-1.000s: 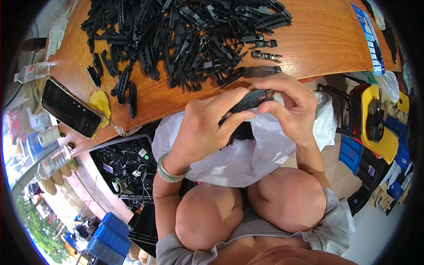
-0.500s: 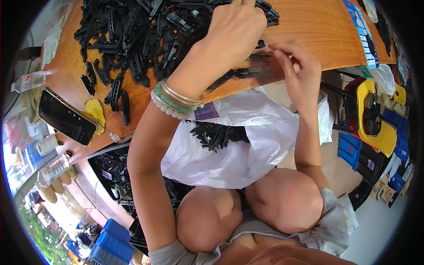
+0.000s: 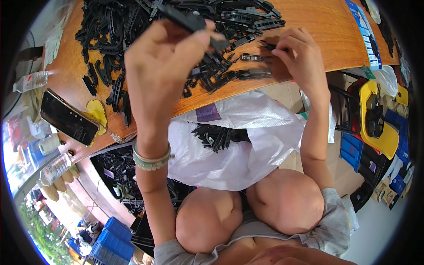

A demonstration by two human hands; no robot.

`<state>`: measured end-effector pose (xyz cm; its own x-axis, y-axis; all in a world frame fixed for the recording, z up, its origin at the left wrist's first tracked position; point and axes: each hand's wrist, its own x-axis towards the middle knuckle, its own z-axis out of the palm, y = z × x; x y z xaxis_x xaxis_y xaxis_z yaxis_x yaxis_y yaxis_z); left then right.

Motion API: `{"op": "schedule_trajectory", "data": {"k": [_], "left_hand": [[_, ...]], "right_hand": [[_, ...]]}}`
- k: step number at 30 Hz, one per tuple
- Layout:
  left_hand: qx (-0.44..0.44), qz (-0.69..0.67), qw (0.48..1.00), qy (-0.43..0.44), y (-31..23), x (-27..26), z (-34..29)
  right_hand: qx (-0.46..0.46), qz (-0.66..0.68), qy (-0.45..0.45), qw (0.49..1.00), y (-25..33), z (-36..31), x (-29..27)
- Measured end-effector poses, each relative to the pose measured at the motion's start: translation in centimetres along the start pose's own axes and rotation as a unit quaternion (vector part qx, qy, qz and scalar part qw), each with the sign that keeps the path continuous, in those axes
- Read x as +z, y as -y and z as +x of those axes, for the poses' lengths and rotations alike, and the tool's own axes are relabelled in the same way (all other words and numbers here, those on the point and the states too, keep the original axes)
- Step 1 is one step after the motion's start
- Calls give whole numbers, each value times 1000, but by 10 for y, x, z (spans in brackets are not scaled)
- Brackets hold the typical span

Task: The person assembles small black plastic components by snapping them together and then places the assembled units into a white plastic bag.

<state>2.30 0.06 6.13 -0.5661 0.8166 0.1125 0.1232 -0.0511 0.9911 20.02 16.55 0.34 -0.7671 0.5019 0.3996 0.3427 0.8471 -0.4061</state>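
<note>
My left hand [image 3: 161, 73], blurred by motion, is closed around a long black plastic part [image 3: 183, 18] above the table. Beneath and beyond it spreads a heap of similar black plastic parts [image 3: 115, 26]. Over the table's right side, my right hand [image 3: 302, 59] pinches a small dark piece [image 3: 267, 44] between thumb and fingers; its exact shape is hard to make out. A few black parts [image 3: 254, 73] lie near the table edge just left of that hand. Across my lap, a white woven sack [image 3: 194, 163] hangs open with more black parts [image 3: 216, 137] inside.
A phone [image 3: 68, 117] leans on a yellow stand [image 3: 99, 115] at the table's left. Below is a black bin of parts [image 3: 117, 170]. A blue leaflet [image 3: 364, 37] lies at the far right, with a yellow chair [image 3: 380, 139] beyond. Blue crates [image 3: 112, 243] stand lower left.
My left hand has come back toward the left from the far side of the heap, now carrying a black part. My right hand has shifted slightly up and right.
</note>
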Motion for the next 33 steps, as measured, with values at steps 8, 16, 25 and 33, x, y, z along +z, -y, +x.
{"op": "schedule_trajectory", "data": {"k": [8,16,25,33], "left_hand": [[-130,-122,975,131,27,20,-36],[-178,-177,955,158,25,11,-36],[-17,53,993,102,18,22,-53],[88,172,969,154,26,11,-53]], "right_hand": [[158,491,-7,857,49,-23,-20],[149,559,38,815,68,-27,-10],[166,559,-26,812,73,-38,5],[22,344,1,939,69,-32,-2]]}}
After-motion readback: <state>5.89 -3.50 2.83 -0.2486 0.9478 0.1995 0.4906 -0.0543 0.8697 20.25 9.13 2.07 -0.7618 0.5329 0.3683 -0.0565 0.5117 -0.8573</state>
